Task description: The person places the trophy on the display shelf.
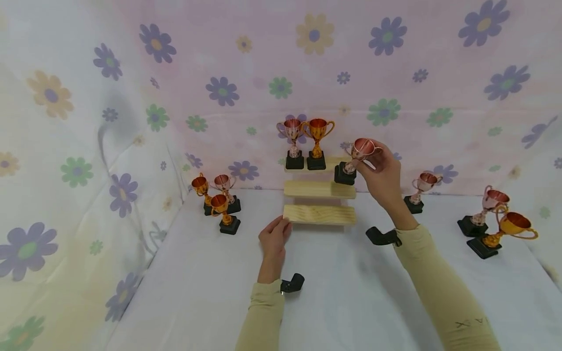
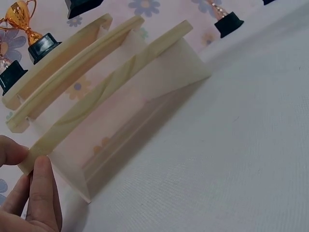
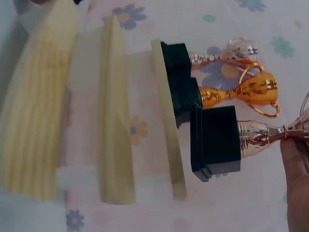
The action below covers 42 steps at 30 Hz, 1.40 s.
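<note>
My right hand (image 1: 384,173) pinches a rose-gold trophy (image 1: 363,147) around its stem and cup. The trophy tilts slightly, and its black base (image 3: 217,140) is close beside the right part of the top step of a three-step wooden shelf (image 1: 319,214). On that top step stand another rose-gold trophy (image 1: 292,130) and a gold trophy (image 1: 317,129), side by side toward the left. My left hand (image 1: 273,240) holds the left end of the lowest step, thumb over the board and fingers beneath it, as the left wrist view shows. The middle and lowest steps bear no trophies.
Left of the shelf, a rose-gold trophy (image 1: 224,183) stands with two gold trophies (image 1: 219,204) on the white tabletop (image 1: 193,292). To the right are two rose-gold trophies (image 1: 427,182) and a gold trophy (image 1: 514,223). A flowered cloth backdrop (image 1: 263,58) rises behind.
</note>
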Available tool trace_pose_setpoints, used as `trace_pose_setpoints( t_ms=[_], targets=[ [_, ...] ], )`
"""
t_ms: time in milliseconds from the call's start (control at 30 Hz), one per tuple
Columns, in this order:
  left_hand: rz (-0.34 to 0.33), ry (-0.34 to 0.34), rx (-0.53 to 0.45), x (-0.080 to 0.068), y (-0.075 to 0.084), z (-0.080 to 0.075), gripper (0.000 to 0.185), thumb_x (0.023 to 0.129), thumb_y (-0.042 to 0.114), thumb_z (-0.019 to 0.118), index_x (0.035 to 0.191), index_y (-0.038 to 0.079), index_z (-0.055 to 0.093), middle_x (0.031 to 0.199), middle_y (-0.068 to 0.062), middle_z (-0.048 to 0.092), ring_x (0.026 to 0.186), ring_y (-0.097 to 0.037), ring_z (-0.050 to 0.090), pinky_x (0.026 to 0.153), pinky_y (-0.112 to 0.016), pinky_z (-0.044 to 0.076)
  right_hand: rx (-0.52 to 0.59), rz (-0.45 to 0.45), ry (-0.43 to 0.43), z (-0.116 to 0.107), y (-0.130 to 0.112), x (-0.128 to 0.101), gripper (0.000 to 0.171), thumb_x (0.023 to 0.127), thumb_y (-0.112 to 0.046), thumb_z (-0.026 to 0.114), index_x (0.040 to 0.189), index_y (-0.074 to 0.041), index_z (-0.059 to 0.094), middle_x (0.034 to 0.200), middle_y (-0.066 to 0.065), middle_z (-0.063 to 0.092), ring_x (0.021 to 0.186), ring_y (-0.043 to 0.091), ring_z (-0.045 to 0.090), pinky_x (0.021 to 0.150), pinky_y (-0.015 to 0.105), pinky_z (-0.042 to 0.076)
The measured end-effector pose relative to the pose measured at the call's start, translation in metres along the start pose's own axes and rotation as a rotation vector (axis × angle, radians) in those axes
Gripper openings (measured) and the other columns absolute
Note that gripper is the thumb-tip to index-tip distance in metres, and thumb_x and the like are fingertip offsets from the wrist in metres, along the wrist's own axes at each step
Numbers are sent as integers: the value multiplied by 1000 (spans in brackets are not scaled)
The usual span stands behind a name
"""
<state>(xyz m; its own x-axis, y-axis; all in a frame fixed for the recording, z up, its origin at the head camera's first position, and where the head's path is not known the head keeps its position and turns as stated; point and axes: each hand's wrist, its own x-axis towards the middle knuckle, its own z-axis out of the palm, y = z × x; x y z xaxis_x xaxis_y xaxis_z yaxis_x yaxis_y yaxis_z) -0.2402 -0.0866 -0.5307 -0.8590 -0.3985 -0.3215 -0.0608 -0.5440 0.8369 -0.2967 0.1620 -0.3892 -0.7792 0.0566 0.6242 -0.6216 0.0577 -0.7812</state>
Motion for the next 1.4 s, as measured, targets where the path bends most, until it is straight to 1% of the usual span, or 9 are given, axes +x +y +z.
trace_pose_setpoints(
  t_ms=[67,200,333,467,600,767,1000,1200,1400],
  targets=[
    [5,2,-3,0,-1,-1,29,89,-5,71,117,-12,68,101,-15,69,82,-14,71,83,-26,63,-33,4,-24,1,1,12,50,88,11,71,135,7,56,118,-5,65,106,7,66,96,18,55],
    [8,20,8,-1,0,-1,28,89,-5,71,116,-12,69,103,-17,69,84,-16,71,83,-27,63,-70,8,-80,5,-10,30,47,88,11,72,132,12,56,113,-6,64,100,6,65,95,19,55],
    [7,34,14,-2,-1,-1,27,89,-5,71,114,-11,70,105,-19,69,85,-16,71,81,-26,63,-91,65,-116,7,-17,41,46,88,10,71,131,15,56,106,-8,62,95,5,64,94,19,55],
    [22,6,1,-2,-2,1,26,88,-5,72,113,-11,70,104,-19,70,83,-16,71,79,-25,63,-100,102,-125,3,1,53,48,88,7,72,133,11,56,108,-8,63,96,3,63,94,18,55],
    [17,-4,2,-2,-3,3,25,87,-5,72,112,-10,71,103,-17,70,81,-15,72,78,-24,63,-107,145,-148,-2,19,63,49,88,4,74,134,5,58,110,-4,65,98,4,64,91,15,55],
    [12,-1,12,-2,-3,4,26,88,-5,72,113,-10,71,104,-18,70,82,-15,72,80,-25,63,-114,188,-189,-2,25,70,45,90,-1,74,133,2,58,114,0,64,102,6,64,88,14,55],
    [8,10,18,-1,-2,1,26,87,-5,72,112,-10,71,103,-17,70,82,-15,72,78,-25,63,-68,242,-212,5,30,74,36,93,-3,72,126,0,59,109,-1,64,100,8,65,83,16,57],
    [16,16,17,1,-3,0,26,88,-5,72,113,-11,70,103,-18,70,81,-15,72,78,-25,63,-29,237,-191,10,35,72,25,92,-2,72,113,-4,58,104,-3,65,97,9,65,81,15,57],
    [3,14,20,2,-1,0,26,88,-5,71,114,-11,70,101,-17,69,81,-15,71,78,-25,63,-25,231,-178,12,38,70,27,92,-5,74,115,-6,60,105,-2,65,100,11,64,86,16,56]
  ],
)
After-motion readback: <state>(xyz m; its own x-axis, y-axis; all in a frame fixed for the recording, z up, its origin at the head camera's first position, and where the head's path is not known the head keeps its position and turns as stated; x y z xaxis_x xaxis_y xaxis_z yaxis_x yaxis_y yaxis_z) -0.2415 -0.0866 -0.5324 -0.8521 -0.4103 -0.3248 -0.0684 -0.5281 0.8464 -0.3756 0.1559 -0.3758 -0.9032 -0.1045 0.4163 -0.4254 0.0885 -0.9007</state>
